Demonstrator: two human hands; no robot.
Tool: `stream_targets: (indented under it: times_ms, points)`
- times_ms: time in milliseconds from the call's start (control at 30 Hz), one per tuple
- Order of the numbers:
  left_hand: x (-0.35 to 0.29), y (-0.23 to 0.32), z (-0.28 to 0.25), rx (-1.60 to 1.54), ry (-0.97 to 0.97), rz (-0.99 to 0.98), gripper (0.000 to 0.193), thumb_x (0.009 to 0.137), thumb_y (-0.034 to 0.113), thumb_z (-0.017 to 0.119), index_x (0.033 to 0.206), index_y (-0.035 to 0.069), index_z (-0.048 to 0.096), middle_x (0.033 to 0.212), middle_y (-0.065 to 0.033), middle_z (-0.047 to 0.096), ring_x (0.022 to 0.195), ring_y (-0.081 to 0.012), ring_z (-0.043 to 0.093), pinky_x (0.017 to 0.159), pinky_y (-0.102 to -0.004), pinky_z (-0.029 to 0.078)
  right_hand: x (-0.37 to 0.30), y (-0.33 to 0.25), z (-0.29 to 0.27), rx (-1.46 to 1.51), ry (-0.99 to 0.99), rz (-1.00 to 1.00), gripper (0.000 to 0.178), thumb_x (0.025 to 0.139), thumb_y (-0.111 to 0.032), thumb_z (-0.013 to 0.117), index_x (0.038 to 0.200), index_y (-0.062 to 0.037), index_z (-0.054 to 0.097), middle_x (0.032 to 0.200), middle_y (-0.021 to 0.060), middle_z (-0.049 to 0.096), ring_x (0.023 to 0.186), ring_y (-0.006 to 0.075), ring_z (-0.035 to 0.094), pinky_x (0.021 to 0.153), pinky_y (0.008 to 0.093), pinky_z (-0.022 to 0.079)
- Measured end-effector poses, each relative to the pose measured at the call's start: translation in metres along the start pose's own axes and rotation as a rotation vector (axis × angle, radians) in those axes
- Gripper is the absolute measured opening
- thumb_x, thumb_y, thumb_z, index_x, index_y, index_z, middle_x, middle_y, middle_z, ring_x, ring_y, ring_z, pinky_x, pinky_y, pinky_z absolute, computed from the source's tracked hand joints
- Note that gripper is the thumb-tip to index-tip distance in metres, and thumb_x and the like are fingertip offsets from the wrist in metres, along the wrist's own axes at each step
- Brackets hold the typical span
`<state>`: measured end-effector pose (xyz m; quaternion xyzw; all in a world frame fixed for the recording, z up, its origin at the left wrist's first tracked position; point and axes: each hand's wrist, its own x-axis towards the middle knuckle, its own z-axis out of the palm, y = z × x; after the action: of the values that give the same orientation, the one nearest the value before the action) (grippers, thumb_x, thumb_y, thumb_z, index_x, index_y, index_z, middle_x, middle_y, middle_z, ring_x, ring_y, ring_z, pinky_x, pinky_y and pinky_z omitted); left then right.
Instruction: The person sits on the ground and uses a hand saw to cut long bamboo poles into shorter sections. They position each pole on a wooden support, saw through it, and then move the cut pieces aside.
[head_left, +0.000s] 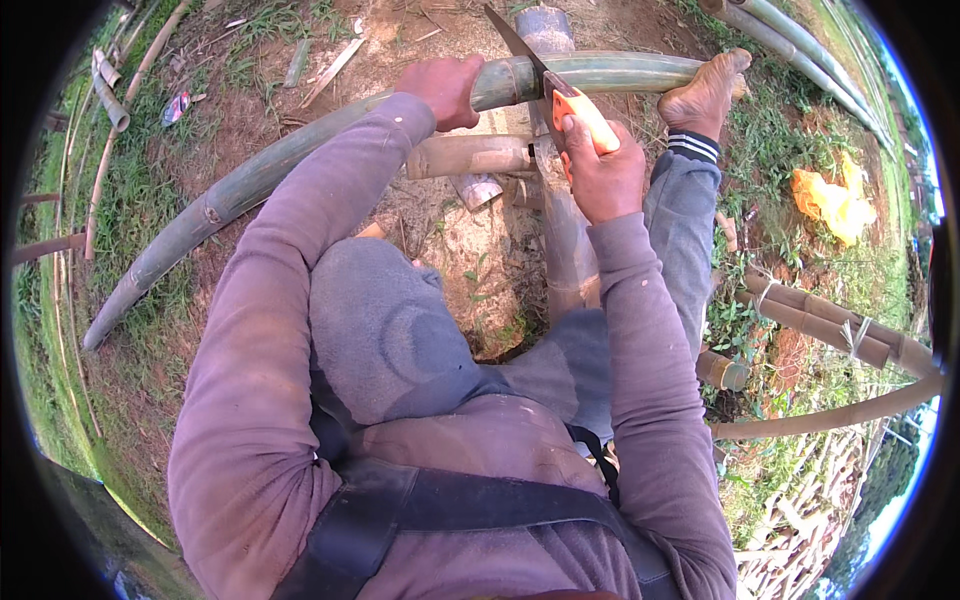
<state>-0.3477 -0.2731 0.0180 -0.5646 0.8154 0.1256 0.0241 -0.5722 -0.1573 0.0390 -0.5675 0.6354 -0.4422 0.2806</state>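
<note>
Because it curves farther than one person's reach, the long green bamboo pole (265, 165) gets propped and pinned at several spots. Clock read from the seated person, twelve straight ahead: the pole sweeps from ten o'clock round to one, bowed away from the body.

Thick supporting bamboo (567, 240) next in size, running out toward twelve and passing beneath the pole; looks chosen as a bench, lifting the work off the dirt to give the saw clearance.

Short brown bamboo section (470, 157) lies just this side of the pole, one end by the support; whether they touch, I can't tell.

Handsaw (590, 120): orange handle toward the body, blade across the pole near the support, tip pointing to eleven. Depth of any cut not readable from here.

Bare foot (706, 95) at one o'clock, resting on the pole's right end; likely a clamp against rolling or kicking.

Left hand (440, 90) at twelve, wrapped over the pole left of the blade, presumably steadying it. The pole lies directly under that palm, its long tail running off to eight o'clock from there.

Right hand (605, 175) closed round the saw handle, off the bamboo; from it, the pole passes just beyond, at eleven to twelve.
</note>
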Motion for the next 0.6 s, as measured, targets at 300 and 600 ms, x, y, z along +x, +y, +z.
stream_targets:
  times_ms: [300, 600]
  points:
    - [-0.011, -0.009, 0.011, -0.006, 0.039, 0.008, 0.06, 0.083, 0.034, 0.08, 0.132, 0.011, 0.055, 0.113, -0.0177, 0.074, 0.106, -0.0385, 0.073, 0.091, -0.0506, 0.059, -0.164, -0.032, -0.112, 0.006, 0.022, 0.072, 0.018, 0.104, -0.016, 0.07, 0.107, 0.0009, 0.066, 0.071, 0.0013, 0.064, 0.049, 0.0039, 0.053, 0.044, 0.0196, 0.04]
    - [-0.006, 0.004, -0.012, 0.016, -0.091, -0.051, 0.077, 0.079, 0.041, 0.082, 0.143, 0.012, 0.051, 0.122, -0.0179, 0.073, 0.114, -0.0388, 0.071, 0.099, -0.0507, 0.057, -0.017, 0.008, 0.005, 0.065, 0.056, 0.03, 0.03, 0.098, -0.025, 0.079, 0.101, 0.0034, 0.071, 0.075, 0.008, 0.069, 0.067, 0.0121, 0.059, 0.063, 0.0323, 0.05]
